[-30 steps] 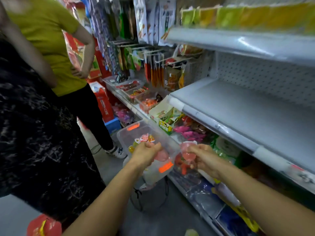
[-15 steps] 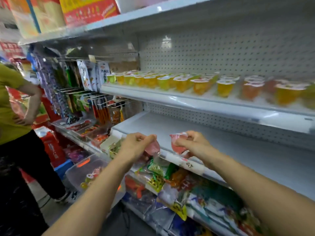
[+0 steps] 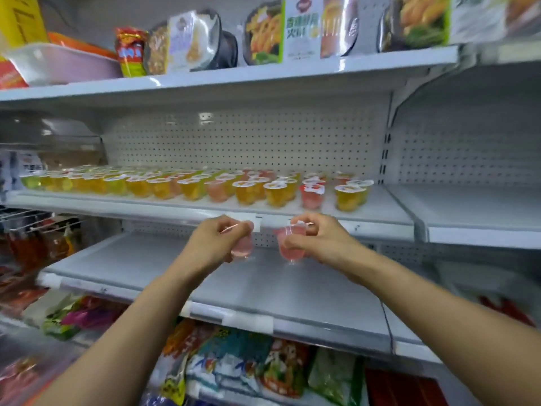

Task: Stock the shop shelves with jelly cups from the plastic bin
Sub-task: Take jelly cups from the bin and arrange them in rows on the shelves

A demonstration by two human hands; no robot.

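Left hand (image 3: 218, 243) and right hand (image 3: 319, 241) each hold one pink jelly cup below the stocked shelf (image 3: 175, 208).
Head view: two cups are held. Curled fingers pinch the left cup (image 3: 243, 247) and the right cup (image 3: 288, 244) near their rims. Both are upright, lids up, long axis vertical, just below that shelf's front lip and apart from each other. The shelved cups (image 3: 161, 186) on it are too blurred to count.

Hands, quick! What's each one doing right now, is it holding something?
Left hand: closed, fingers curled round a pink jelly cup.
Right hand: closed, fingers curled round a second pink jelly cup.
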